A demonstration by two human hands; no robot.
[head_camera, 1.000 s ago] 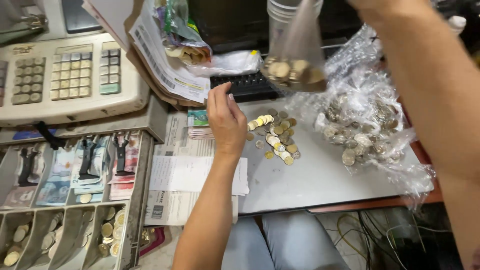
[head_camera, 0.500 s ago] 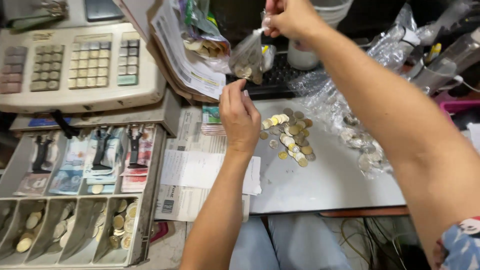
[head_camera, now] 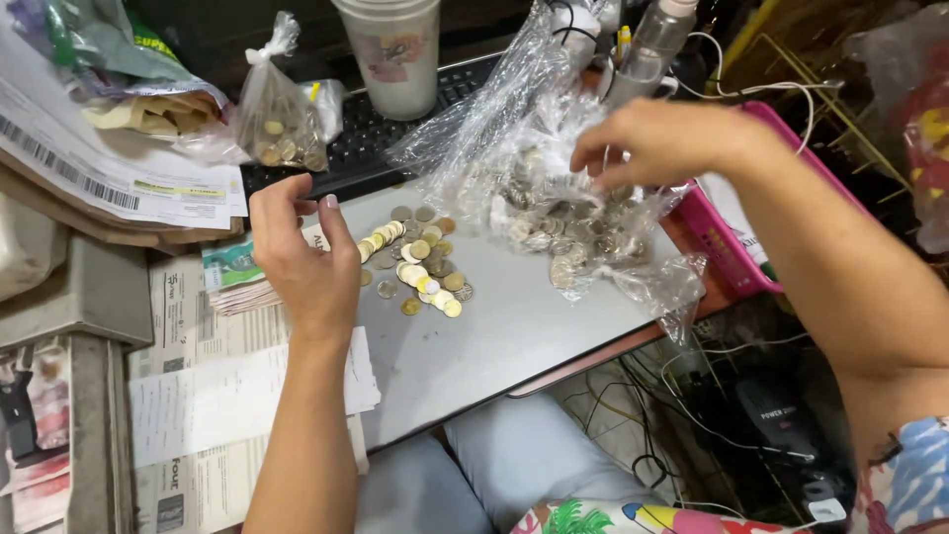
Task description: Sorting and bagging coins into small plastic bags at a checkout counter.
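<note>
Clear knotted coin bag (head_camera: 282, 124) now set down by the keyboard (head_camera: 376, 129) | right hand (head_camera: 662, 143) moved on, fingers pinching crumpled coin bags (head_camera: 554, 198) | left hand (head_camera: 301, 262) loosely curled, empty, beside loose coins (head_camera: 415, 262).

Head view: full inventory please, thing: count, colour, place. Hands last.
loose coins: many, silver and gold, grey desk centre
desk: one, grey, centre
tied coin bag: one, clear, on keyboard at upper left
keyboard: one, black, back of desk
cup: one, pale plastic, on keyboard
clear bags with coins: a heap, count unclear, desk right
pink tray: one, right desk edge
banknote stack: one, greenish, left of coins
paper slips: several, white, lower left
left hand: beside loose coins, holding nothing visible
right hand: fingers pinching the clear bags
</note>
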